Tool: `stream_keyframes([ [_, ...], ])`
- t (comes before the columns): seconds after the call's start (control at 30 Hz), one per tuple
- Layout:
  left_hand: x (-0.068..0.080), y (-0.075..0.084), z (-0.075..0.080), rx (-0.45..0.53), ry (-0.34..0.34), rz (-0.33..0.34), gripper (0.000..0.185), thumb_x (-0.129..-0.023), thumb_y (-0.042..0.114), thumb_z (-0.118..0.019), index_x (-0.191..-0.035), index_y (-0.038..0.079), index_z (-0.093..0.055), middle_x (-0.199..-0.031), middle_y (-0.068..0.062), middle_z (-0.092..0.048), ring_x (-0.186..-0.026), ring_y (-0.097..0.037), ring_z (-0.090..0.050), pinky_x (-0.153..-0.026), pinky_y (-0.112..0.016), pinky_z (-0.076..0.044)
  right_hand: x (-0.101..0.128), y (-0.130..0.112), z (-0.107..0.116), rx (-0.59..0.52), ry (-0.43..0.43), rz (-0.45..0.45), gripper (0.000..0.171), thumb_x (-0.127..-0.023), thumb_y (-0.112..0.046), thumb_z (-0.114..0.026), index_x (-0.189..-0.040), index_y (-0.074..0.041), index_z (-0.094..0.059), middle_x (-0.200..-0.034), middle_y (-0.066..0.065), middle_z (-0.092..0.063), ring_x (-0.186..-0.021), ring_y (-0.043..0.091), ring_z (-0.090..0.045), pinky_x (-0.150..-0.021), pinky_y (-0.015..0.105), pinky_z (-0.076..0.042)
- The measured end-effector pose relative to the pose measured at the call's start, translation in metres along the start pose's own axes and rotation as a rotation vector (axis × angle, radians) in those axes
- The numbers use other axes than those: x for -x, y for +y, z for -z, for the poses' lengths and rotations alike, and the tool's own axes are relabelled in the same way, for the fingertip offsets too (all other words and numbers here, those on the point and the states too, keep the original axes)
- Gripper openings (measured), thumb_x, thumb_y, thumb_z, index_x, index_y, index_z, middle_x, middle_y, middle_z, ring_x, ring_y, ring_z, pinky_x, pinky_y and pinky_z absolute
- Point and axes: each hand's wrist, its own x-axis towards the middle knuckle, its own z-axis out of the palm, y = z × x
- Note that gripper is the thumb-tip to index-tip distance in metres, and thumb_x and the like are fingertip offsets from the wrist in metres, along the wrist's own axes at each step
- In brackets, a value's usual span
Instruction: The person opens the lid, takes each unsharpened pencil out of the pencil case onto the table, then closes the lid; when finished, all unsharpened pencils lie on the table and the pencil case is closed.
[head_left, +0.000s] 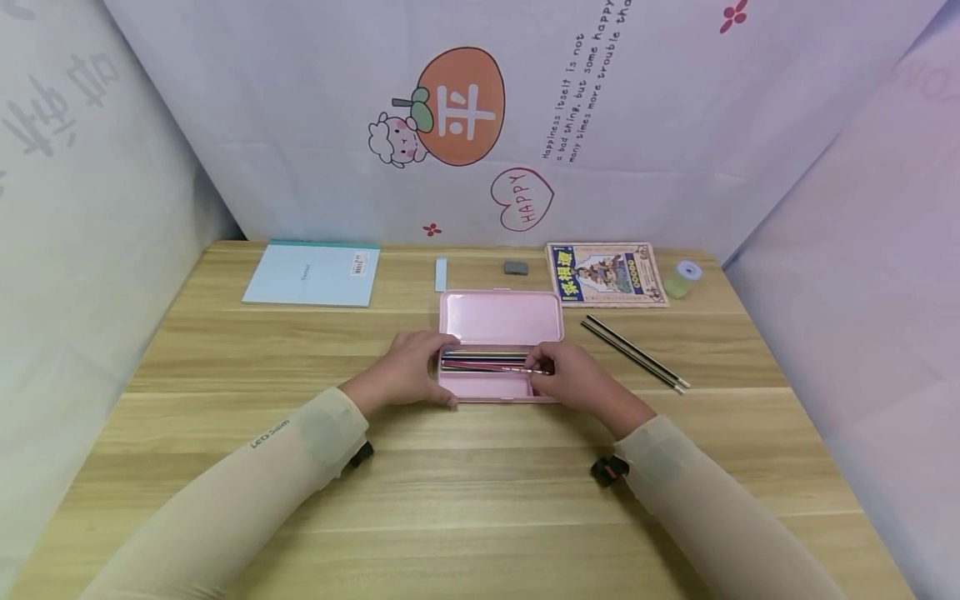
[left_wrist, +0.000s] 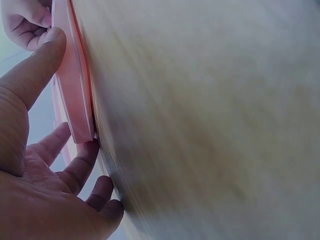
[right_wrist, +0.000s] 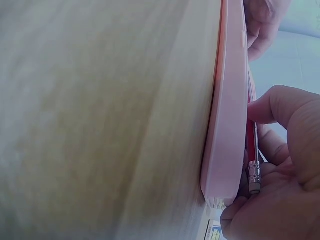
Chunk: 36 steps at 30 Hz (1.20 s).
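A pink pencil case (head_left: 491,387) lies on the table with its lid (head_left: 501,319) folded back. Several pencils (head_left: 480,357) lie lengthwise in its rear part; the front part shows bare pink. My left hand (head_left: 405,371) holds the case's left end, thumb at the front side and fingers about the end, as the left wrist view shows. At the right end, my right hand (head_left: 576,379) pinches a red pencil (right_wrist: 251,142) between thumb and fingers, near its metal band and eraser. The pencil's other end reaches left over the case, above the other pencils.
Two dark pencils (head_left: 633,354) lie right of the case. Behind are a light blue notebook (head_left: 311,275), a pale blue strip (head_left: 441,274), a grey eraser-like block (head_left: 516,267), a colourful booklet (head_left: 607,275) and a greenish cylinder with a lilac top (head_left: 683,279). Printed cloth walls surround the table.
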Motion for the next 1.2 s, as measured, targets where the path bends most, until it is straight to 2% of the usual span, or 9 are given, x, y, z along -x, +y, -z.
stream_keyframes([
  [0.33, -0.002, -0.002, 0.0, -0.001, -0.014, -0.002, 0.098, -0.07, 0.04, -0.097, -0.153, 0.018, -0.051, -0.156, -0.008, -0.049, -0.144, -0.035, -0.034, -0.122, -0.05, -0.02, -0.001, 0.002, 0.0, 0.007, 0.003, 0.001, 0.008, -0.089, -0.009, -0.068, -0.096, -0.011, -0.071, -0.084, 0.002, -0.064, -0.077, 0.018, -0.055, -0.064, 0.032, -0.047],
  [0.57, -0.002, -0.002, -0.001, -0.003, -0.012, 0.005, 0.098, -0.07, 0.04, -0.098, -0.153, 0.018, -0.051, -0.157, -0.008, -0.048, -0.143, -0.035, -0.033, -0.121, -0.049, -0.023, 0.0, 0.003, 0.0, -0.005, 0.008, -0.001, 0.009, -0.089, -0.008, -0.069, -0.097, -0.01, -0.071, -0.087, 0.003, -0.065, -0.079, 0.019, -0.056, -0.067, 0.034, -0.049],
  [0.8, 0.0, 0.0, 0.001, -0.006, -0.017, -0.001, 0.098, -0.07, 0.038, -0.098, -0.153, 0.016, -0.05, -0.157, -0.009, -0.048, -0.145, -0.036, -0.033, -0.122, -0.05, -0.02, 0.005, 0.012, 0.007, -0.105, 0.026, -0.064, 0.013, -0.092, -0.011, -0.068, -0.104, -0.009, -0.07, -0.096, 0.006, -0.065, -0.086, 0.021, -0.058, -0.072, 0.033, -0.052],
  [1.0, 0.0, 0.001, 0.002, -0.016, -0.018, -0.022, 0.096, -0.071, 0.036, -0.097, -0.152, 0.014, -0.051, -0.156, -0.01, -0.049, -0.145, -0.034, -0.035, -0.123, -0.048, -0.017, 0.024, 0.032, 0.045, -0.072, 0.149, -0.082, 0.018, -0.096, -0.014, -0.068, -0.112, -0.008, -0.073, -0.102, 0.009, -0.068, -0.091, 0.024, -0.058, -0.078, 0.037, -0.051],
  [1.2, 0.0, 0.0, 0.002, -0.008, -0.02, -0.019, 0.095, -0.072, 0.037, -0.097, -0.152, 0.015, -0.051, -0.156, -0.01, -0.049, -0.146, -0.034, -0.034, -0.123, -0.048, -0.016, 0.046, 0.084, 0.094, 0.033, 0.283, -0.179, 0.027, -0.101, -0.022, -0.064, -0.117, -0.001, -0.072, -0.111, 0.018, -0.07, -0.095, 0.028, -0.06, -0.079, 0.036, -0.05],
])
